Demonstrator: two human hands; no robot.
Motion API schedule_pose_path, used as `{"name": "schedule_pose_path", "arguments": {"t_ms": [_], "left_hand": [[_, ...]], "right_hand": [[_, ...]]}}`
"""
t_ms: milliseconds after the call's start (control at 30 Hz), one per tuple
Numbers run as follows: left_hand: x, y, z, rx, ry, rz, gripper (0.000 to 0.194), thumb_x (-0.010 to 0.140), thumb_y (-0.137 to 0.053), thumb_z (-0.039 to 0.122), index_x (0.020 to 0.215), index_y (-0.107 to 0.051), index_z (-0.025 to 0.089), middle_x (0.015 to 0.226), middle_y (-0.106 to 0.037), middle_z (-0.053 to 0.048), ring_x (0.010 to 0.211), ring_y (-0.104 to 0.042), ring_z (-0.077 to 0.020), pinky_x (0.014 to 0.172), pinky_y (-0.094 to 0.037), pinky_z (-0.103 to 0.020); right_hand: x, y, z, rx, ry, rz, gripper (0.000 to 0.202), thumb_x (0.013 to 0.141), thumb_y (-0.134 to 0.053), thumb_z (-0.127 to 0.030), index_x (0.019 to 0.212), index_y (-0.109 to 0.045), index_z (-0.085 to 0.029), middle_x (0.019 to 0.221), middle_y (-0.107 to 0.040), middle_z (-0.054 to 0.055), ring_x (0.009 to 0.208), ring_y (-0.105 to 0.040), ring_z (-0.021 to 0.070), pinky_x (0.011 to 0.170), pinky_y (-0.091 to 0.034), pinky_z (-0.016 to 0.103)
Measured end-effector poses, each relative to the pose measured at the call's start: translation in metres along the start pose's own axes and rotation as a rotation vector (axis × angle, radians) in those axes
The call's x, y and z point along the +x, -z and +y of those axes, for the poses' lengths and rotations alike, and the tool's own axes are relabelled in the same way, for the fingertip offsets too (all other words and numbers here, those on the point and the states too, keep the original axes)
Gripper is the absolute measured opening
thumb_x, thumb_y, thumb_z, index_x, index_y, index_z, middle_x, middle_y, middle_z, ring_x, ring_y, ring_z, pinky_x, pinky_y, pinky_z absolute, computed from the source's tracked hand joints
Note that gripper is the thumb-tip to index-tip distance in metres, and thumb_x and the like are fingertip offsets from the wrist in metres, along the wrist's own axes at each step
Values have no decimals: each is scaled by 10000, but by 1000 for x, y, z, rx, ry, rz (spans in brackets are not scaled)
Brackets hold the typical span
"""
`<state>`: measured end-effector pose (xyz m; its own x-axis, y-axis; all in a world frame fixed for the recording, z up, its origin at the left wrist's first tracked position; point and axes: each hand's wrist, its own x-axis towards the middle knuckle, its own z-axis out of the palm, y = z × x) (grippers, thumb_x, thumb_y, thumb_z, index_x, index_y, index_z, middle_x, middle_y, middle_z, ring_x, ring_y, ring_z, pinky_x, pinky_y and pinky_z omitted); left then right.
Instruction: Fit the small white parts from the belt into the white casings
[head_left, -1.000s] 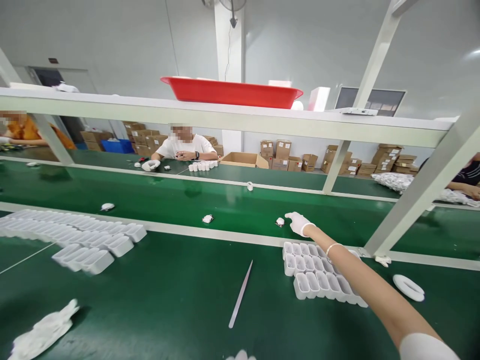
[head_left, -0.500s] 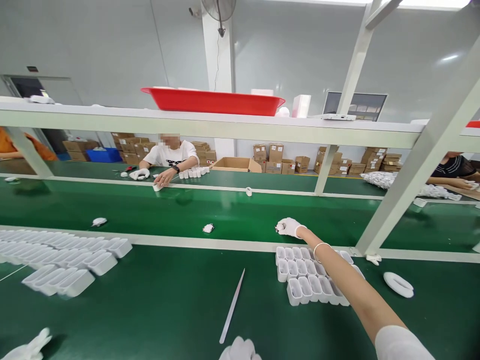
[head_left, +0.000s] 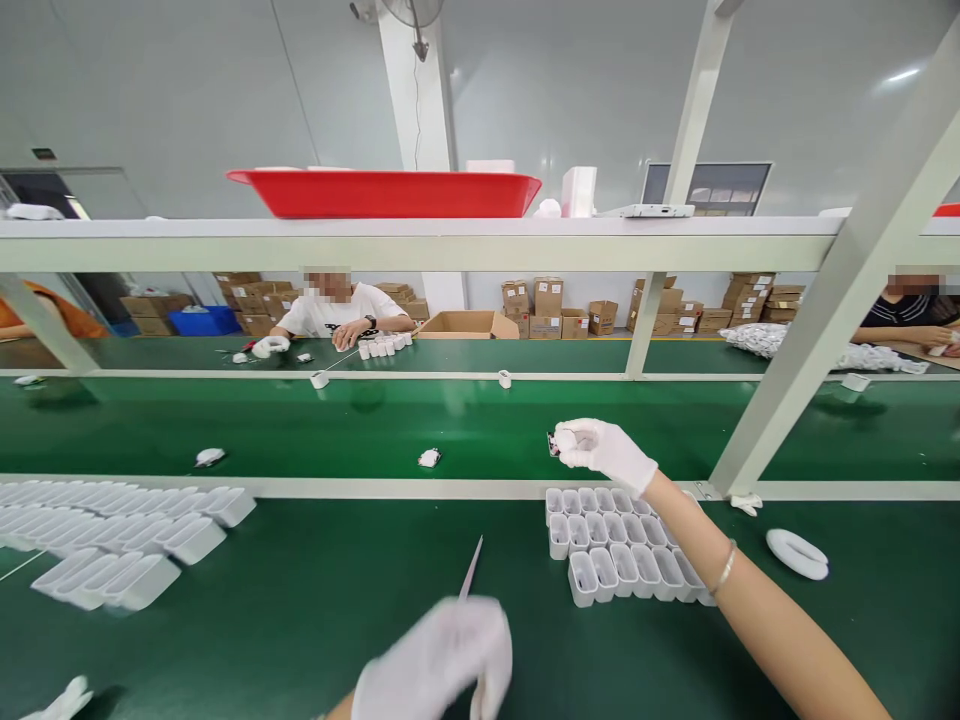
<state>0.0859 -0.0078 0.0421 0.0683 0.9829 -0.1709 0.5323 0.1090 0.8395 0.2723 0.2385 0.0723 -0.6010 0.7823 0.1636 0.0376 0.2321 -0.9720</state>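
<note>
My right hand (head_left: 600,450), in a white glove, pinches a small white part with a dark edge (head_left: 556,443) above the green belt (head_left: 300,430). The part's kind is not clear. My left hand (head_left: 442,660), also gloved and blurred by motion, is over a slim pointed tool (head_left: 471,568) that looks like tweezers. The tool's tip shows beyond the hand and its lower end is hidden; whether the fingers grip it I cannot tell. Below my right forearm stand rows of small white open cups (head_left: 592,575). Similar small white parts (head_left: 429,458) ride on the belt.
More rows of white containers (head_left: 142,580) stand at left. A white ring-like piece (head_left: 797,554) lies at right, and a loose glove (head_left: 60,702) at lower left. A shelf with a red tray (head_left: 390,195) and slanted posts (head_left: 817,360) cross ahead. A co-worker (head_left: 345,310) sits opposite.
My left hand has come up from the bottom edge over the pointed tool. My right hand has lifted slightly with the small part. Belt pieces have shifted right; the co-worker's hand has left a white piece.
</note>
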Motion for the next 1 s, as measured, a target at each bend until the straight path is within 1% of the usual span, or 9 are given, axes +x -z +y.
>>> {"name": "schedule_pose_path", "arguments": {"t_ms": [33, 100, 167, 400, 533, 600, 700, 833, 1000], "left_hand": [[13, 3, 7, -144, -48, 6, 752, 956, -132, 712, 458, -413, 225, 494, -458, -3, 521, -507, -139, 577, -465, -279], [40, 7, 18, -864, -119, 13, 662, 926, -390, 712, 506, -255, 217, 486, -270, 68, 429, -302, -84, 444, -345, -214], [62, 11, 24, -1284, -179, -76, 666, 901, -582, 609, 526, -201, 212, 485, -216, 88, 414, -226, -64, 403, -278, -188], [87, 7, 29, -1509, -282, -271, 707, 879, -696, 494, 486, -181, 209, 447, -200, 88, 396, -213, -59, 386, -249, -192], [90, 5, 28, -1297, -238, -135, 671, 854, -668, 596, 485, -264, 208, 446, -261, 88, 393, -246, -54, 389, -255, -187], [92, 4, 23, -965, -229, 33, 552, 876, -626, 596, 549, -422, 201, 492, -389, 67, 438, -358, -72, 451, -338, -198], [97, -3, 11, -285, -176, 246, 207, 863, -659, 399, 919, -648, 201, 756, -596, 1, 674, -562, -154, 657, -473, -280], [108, -23, -6, 337, -112, 191, 416, 848, -607, 239, 1256, -634, 314, 1144, -626, -66, 1039, -617, -271, 911, -476, -433], [120, -43, -14, 433, -75, 174, 161, 886, -563, 303, 952, -695, 238, 1035, -634, -82, 944, -629, -309, 815, -492, -450]], "right_hand": [[-10, -2, -4, 10, 16, -6, 522, 556, -919, -331, 1003, -711, -159, 938, -761, 76, 870, -710, 234, 851, -572, 445], [-28, -5, -13, 14, 41, -14, 558, 556, -908, -363, 1040, -708, -170, 967, -765, 82, 910, -721, 254, 905, -563, 478], [-42, -6, -21, -35, 60, 0, 534, 592, -883, -379, 1053, -705, -178, 963, -770, 81, 920, -727, 263, 932, -557, 495], [-56, 0, -35, -233, 104, 63, 489, 663, -794, -359, 1108, -694, -182, 988, -770, 82, 913, -712, 263, 910, -558, 486], [-58, 0, -39, -314, 97, 75, 478, 670, -768, -336, 1114, -704, -171, 925, -758, 70, 843, -683, 244, 864, -551, 468], [-59, 0, -40, -337, 84, 78, 481, 670, -763, -340, 1114, -699, -167, 923, -755, 75, 870, -680, 257, 869, -542, 473], [-60, 0, -40, -328, 57, 73, 494, 667, -752, -336, 1126, -681, -166, 942, -758, 80, 908, -684, 270, 889, -533, 482], [-59, 0, -37, -305, 47, 53, 484, 670, -751, -324, 1120, -669, -164, 965, -754, 77, 922, -700, 266, 915, -534, 477], [-59, -3, -36, -307, 35, 36, 481, 663, -777, -332, 1100, -680, -156, 999, -748, 98, 952, -705, 286, 917, -550, 471]]}}
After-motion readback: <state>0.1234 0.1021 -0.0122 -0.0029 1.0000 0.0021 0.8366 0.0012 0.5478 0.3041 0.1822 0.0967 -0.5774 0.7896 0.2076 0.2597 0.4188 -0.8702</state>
